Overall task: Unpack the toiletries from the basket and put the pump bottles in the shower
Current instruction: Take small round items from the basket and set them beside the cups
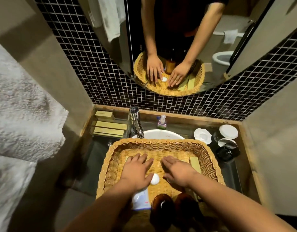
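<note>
Wicker was under both your palms: the basket sat over the sink, and your left hand and right hand lay flat and open in it, gripping nothing. Two amber bottles stood at the basket's near edge, a white tube beside them under your left wrist. You did best, I judge, to take each bottle round its body, not its pump.
</note>
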Demonstrator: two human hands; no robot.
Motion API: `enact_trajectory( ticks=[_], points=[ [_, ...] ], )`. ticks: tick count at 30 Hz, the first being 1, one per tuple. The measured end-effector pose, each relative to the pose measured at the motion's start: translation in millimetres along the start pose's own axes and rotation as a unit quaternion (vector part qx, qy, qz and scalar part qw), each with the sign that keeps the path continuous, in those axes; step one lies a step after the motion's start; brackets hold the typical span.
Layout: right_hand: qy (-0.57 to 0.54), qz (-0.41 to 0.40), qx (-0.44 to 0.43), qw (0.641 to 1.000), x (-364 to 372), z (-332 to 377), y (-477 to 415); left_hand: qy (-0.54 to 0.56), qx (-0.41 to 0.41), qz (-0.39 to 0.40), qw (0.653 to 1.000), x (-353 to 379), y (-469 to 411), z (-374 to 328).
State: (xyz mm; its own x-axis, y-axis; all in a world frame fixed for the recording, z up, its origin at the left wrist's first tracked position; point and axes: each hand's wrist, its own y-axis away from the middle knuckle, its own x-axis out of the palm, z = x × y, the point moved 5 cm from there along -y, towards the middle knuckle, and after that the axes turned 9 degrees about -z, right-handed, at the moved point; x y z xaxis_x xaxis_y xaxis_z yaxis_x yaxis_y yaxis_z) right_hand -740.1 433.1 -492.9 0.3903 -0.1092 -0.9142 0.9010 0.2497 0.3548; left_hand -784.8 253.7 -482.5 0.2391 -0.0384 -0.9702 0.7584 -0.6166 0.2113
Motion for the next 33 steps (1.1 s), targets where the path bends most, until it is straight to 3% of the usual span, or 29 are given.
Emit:
enact_trajectory(
  ticks=[4,10,19,33],
  points=[
    [0.029,0.022,-0.042,0.998,13,-3,4,-0.007,0.033,0.033,0.999,17,1,-12],
    [0.001,0.005,-0.014,1.000,22,-12,5,-0.025,0.050,0.081,0.995,36,-1,-24],
    [0.049,-0.022,-0.046,0.997,38,-15,11,-0.048,0.043,0.035,0.997,46,-2,-40],
    [0.044,-0.049,-0.057,0.996,32,-8,15,-0.026,0.087,0.064,0.994,41,-17,-44]
  ],
)
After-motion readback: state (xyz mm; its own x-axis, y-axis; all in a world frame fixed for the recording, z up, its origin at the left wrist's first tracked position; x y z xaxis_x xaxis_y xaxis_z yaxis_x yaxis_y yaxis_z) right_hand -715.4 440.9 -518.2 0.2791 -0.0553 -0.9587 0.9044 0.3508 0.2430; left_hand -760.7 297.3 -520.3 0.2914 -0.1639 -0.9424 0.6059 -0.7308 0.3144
